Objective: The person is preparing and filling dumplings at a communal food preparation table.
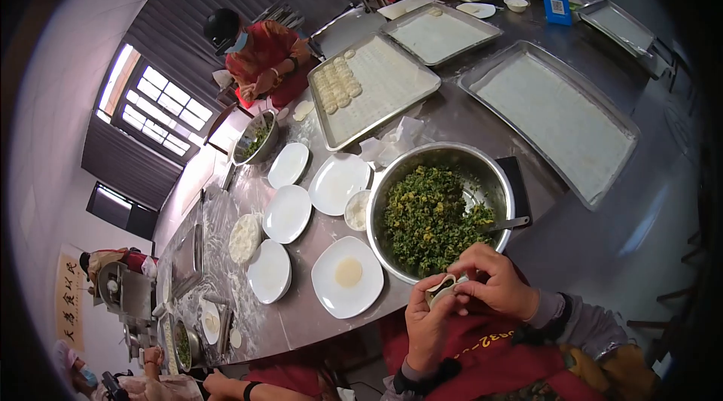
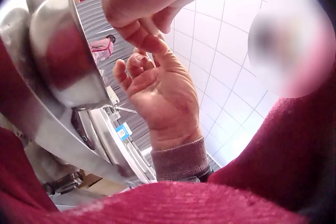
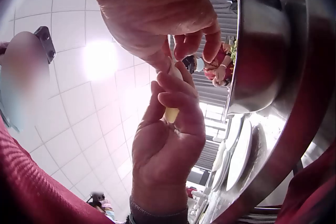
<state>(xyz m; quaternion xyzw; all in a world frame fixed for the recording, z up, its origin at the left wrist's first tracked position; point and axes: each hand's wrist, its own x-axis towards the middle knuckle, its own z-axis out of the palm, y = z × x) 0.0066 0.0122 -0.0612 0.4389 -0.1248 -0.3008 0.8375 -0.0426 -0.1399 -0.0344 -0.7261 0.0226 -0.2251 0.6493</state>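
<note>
A dumpling of pale dough, folded round dark green filling, is held up in front of the red apron. My left hand grips it from below with thumb and fingers. At its right edge, the thumb and forefinger of my right hand pinch the dough. From the right wrist view, a bit of pale dough shows between the left fingers; the rest is hidden by the hands. Just beyond the hands stands a big steel bowl of chopped green and yellow filling, a metal spoon handle leaning over its rim.
A round wrapper lies on a white plate left of the bowl, near several other plates. Metal trays stand behind; one tray carries rows of dumplings. Another person works across the floured table.
</note>
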